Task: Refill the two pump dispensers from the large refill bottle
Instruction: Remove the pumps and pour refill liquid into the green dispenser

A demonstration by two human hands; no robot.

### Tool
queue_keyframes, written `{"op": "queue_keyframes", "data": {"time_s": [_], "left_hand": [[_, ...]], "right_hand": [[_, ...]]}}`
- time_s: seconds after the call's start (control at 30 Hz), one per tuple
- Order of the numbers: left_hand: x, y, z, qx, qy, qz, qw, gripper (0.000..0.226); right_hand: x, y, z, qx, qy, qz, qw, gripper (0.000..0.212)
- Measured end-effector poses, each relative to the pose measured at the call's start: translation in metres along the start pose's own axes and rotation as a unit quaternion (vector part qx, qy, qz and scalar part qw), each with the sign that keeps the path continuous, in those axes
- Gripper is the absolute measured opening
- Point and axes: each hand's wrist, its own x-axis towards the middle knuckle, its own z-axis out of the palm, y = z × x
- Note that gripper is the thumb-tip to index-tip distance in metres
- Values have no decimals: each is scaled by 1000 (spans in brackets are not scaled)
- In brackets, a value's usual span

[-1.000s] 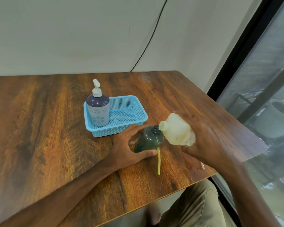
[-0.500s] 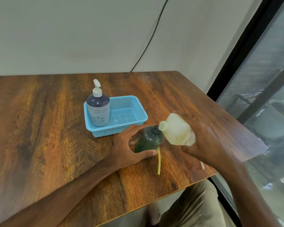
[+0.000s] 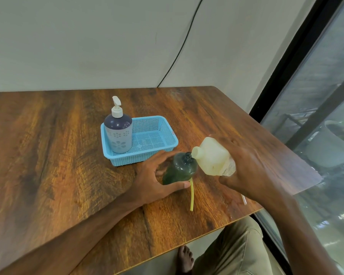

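On the brown wood-grain table (image 3: pixel 48 155), a light blue perforated plastic basket (image 3: pixel 157 141) stands behind the hands, and in its left end a dark purple pump dispenser with a white pump head and flower print (image 3: pixel 118 133) sits upright, capped. In front of the basket, the right hand (image 3: pixel 252 173) has its grip wrapped closed around the base of the large cream-white translucent refill bottle (image 3: pixel 211 155), tipped so its long axis runs from the hand at right down and leftward, its open spout touching or just above the mouth of the dark green rounded dispenser bottle (image 3: pixel 180 169). The left hand (image 3: pixel 153 179) grips that green bottle from its left side, thumb in front and fingers behind, steadying it upright on the table. The pour turns on spout and mouth staying aligned; whether liquid is flowing cannot be told. A thin yellow-green dip tube (image 3: pixel 191 197) lies on the table just beside the green bottle's base, pointing toward the person.
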Motion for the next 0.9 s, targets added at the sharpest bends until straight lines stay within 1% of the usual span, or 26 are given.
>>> {"op": "queue_keyframes", "data": {"time_s": [0.17,0.57,0.73,0.9], "left_hand": [[1,-1,0,4,2,-3,1000,83],[0,-2,0,-6,-3,-5,1000,84],[0,2,0,-4,-3,3,1000,80],[1,4,0,9,-4,0,1000,78]], "right_hand": [[0,-1,0,-3,-1,10,1000,106],[0,-6,-4,-7,5,7,1000,102],[0,-6,-5,-11,0,10,1000,104],[1,-7,-7,-9,-6,8,1000,102]]}}
